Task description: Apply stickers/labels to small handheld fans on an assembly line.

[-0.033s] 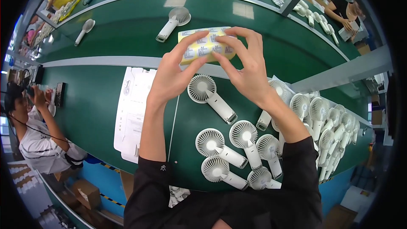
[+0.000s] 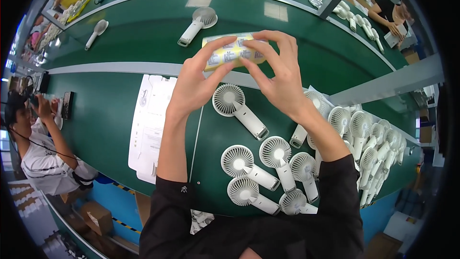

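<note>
Best kept steady above the green tabletop (image 2: 110, 129): yellow sticker sheet (image 2: 233, 51) pinched at its near edge by the left hand (image 2: 197, 82), right hand (image 2: 279, 76) closed on its far end, fingertips peeling slowly, white handheld fan (image 2: 238, 109) lying just below.

Factory assembly line. A long green surface (image 2: 120, 129) with a raised conveyor lane carries many identical white handheld fans (image 2: 242, 110), grouped in rows (image 2: 373, 144). Printed sheets (image 2: 148, 124) lie beside them. Other workers (image 2: 43, 148) sit at adjacent stations; cardboard boxes (image 2: 96, 216) stand on the floor.
</note>
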Demonstrator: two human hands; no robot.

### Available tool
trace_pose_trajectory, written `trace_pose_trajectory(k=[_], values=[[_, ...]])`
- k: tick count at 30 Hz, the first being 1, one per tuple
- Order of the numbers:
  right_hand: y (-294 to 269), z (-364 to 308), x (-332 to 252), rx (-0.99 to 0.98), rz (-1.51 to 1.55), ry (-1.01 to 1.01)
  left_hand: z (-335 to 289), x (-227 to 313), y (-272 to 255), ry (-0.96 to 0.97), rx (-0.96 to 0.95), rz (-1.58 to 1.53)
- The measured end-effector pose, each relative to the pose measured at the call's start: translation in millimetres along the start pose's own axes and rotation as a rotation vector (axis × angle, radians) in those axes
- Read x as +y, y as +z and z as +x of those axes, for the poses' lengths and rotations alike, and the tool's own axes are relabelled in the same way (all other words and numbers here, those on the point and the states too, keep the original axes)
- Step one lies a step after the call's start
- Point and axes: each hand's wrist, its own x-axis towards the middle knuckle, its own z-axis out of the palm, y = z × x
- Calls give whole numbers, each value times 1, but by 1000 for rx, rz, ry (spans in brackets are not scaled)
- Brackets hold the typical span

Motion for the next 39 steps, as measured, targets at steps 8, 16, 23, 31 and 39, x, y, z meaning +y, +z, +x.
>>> trace_pose_trajectory(k=[8,16,23,31,39], values=[[21,7,1,14,-31,-225,-1,-15,-12,95,-15,160],[28,4,11,34,-19,-303,4,-32,-9,108,-68,212],[40,-18,14,-415,571,326,-10,-78,-45,-275,-363,588],[59,-53,31,-714,521,461,-10,-94,-30,-294,-342,518],[59,-49,34,-750,519,460,-11,-97,-29,-302,-315,495]])
